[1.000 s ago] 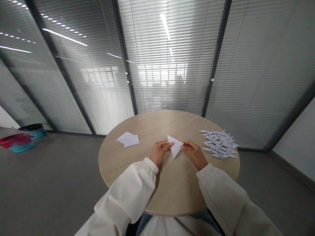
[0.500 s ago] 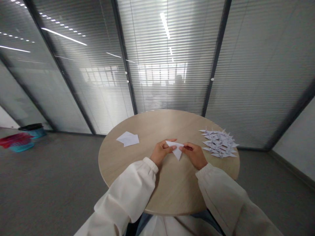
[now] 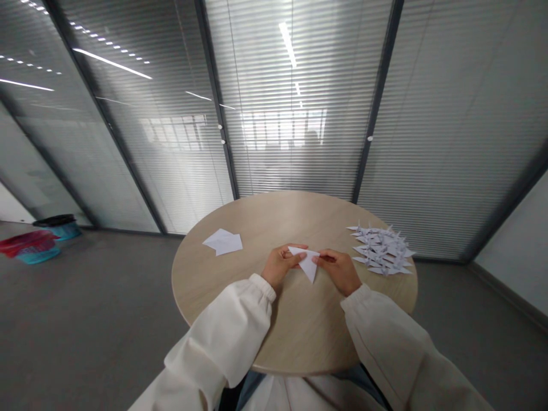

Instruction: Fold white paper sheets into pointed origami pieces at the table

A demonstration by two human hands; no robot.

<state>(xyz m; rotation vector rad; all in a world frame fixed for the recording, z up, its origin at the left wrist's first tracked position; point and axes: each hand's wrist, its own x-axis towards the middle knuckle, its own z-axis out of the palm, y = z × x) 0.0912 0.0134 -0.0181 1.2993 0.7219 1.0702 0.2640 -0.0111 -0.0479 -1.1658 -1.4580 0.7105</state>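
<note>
A small white sheet of paper [image 3: 309,266], folded into a triangle with its tip toward me, is held between my two hands just over the round wooden table [image 3: 291,214]. My left hand [image 3: 280,264] pinches its left side, thumb on top and fingers behind. At the upper right corner my right hand [image 3: 338,268] closes thumb and fingers on the same paper. The folds on its far side are hidden.
To the right lies a dense group of folded white paper cranes [image 3: 383,250]. Loose white paper sheets [image 3: 223,242] rest on the left of the table. Red and blue baskets [image 3: 32,246] stand on the floor at far left. Glass partitions with blinds [image 3: 295,114] rise behind the table.
The paper's lower tip reaches slightly farther toward me and its front face looks larger. Both hands keep their grip in nearly the same place.
</note>
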